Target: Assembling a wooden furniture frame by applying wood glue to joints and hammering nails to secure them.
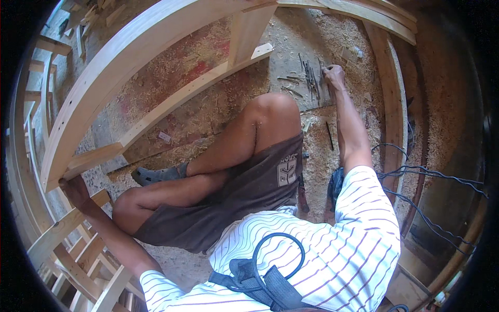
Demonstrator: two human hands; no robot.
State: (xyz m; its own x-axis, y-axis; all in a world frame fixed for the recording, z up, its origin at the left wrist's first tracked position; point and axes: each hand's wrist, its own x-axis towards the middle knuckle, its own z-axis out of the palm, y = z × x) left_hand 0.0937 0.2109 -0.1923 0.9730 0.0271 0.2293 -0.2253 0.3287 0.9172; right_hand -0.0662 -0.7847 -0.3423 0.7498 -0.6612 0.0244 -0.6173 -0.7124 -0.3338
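Person in striped shirt and brown shorts, seen from above

A white short-sleeved shirt (332, 244) with thin purple stripes covers the torso and both upper arms. Loose brown shorts (234, 203) carry a pale printed patch (287, 171) on the right leg. A grey sandal (156, 175) sits on one foot. At the near edge, a dark strap harness (260, 286) lies on the chest with a black cable (278, 255) looped above it.
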